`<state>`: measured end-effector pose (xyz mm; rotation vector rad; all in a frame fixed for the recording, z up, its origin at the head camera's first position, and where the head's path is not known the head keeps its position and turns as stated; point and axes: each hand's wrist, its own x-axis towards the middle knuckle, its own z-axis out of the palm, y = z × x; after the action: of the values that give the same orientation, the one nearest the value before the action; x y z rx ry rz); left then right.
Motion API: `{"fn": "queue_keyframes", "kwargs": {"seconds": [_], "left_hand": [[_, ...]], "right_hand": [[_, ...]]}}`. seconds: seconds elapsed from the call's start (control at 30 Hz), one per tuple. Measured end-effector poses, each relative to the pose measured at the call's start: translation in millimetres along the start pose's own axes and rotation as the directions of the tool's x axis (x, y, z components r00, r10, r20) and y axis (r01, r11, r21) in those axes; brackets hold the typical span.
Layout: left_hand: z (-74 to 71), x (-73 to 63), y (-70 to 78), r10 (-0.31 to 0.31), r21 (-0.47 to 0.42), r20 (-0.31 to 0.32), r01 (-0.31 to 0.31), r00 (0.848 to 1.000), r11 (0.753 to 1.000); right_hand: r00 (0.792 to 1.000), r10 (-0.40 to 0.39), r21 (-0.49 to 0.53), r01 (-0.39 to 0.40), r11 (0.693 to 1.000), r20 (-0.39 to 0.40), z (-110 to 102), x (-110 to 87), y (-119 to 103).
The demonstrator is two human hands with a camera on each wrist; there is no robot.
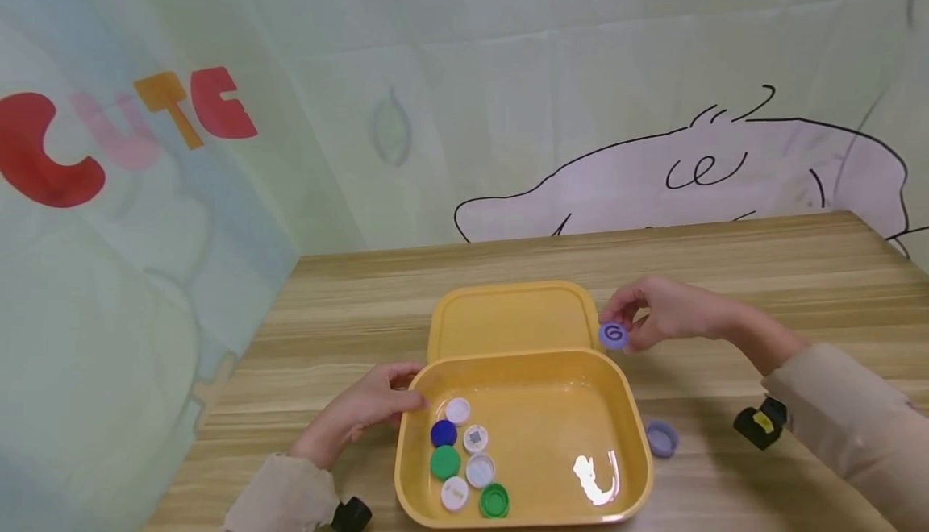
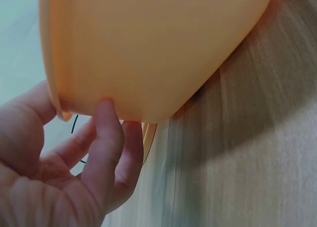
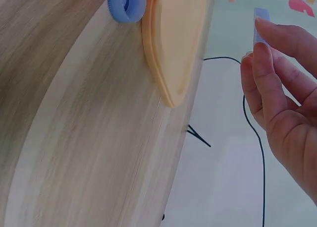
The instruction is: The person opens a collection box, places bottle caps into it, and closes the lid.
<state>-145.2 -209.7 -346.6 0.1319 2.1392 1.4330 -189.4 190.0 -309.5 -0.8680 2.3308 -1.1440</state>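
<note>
A purple bottle cap point(image 1: 613, 336) with a dark spiral-like mark is pinched between the thumb and fingers of my right hand point(image 1: 669, 316). In the right wrist view that cap point(image 3: 261, 26) appears edge-on, above the table. My left hand point(image 1: 370, 405) grips the far left corner of a yellow plastic box point(image 1: 581, 435), thumb over the rim. The left wrist view shows the fingers point(image 2: 106, 133) against the box's outer wall. Inside the box, on its left side, lie several caps: white, a blue cap point(image 1: 443, 434) and green ones point(image 1: 445, 462).
A yellow lid point(image 1: 515, 321) lies behind the box, partly hidden by it. Another purple cap point(image 1: 662, 439) rests on the wooden table point(image 1: 348, 306) just right of the box, hollow side up. A printed cloth point(image 1: 435, 113) hangs behind the table.
</note>
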Motion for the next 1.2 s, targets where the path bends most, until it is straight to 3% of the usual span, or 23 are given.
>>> {"fn": "queue_keyframes", "kwargs": {"seconds": [0.3, 0.83, 1.2], "left_hand": [[0.2, -0.2, 0.2, 0.005, -0.007, 0.02, -0.005, 1.0, 1.0], [0.0, 0.6, -0.4, 0.007, 0.003, -0.001, -0.007, 1.0, 1.0], [-0.7, 0.4, -1.1, 0.011, 0.002, 0.002, -0.011, 1.0, 1.0]], "right_hand": [[1.0, -0.013, -0.012, 0.013, 1.0, 0.024, 2.9, 11.1, -11.1], [0.998, -0.024, -0.007, 0.024, 1.0, 0.053, 9.8, 28.6, -27.3], [0.992, -0.081, -0.054, 0.087, 0.995, 0.095, 17.5, 44.1, -42.2]]}}
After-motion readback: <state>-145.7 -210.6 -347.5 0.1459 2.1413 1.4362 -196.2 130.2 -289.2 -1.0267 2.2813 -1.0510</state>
